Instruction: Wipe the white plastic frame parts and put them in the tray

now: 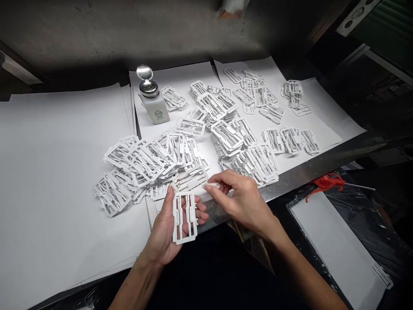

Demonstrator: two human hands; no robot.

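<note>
My left hand (166, 230) holds a white slotted plastic frame (185, 217), its thumb along the left edge and its fingers behind it. The frame has long narrow openings and small tabs on its right side. Just to the upper right, my right hand (240, 198) is closed in a pinch around something small and pale that I cannot make out. A thin metal tip (221, 163) shows just above its knuckles; whether it belongs to what the hand holds, I cannot tell. A heap of similar frames (145, 161) lies right behind my left hand.
White paper sheets (58, 181) cover the metal bench. More stacks of frames (254, 163) lie beyond my right hand. A pump-top bottle (155, 105) stands at the back with its lid up. Low at right are a red air gun (327, 183) and a pale board (338, 249).
</note>
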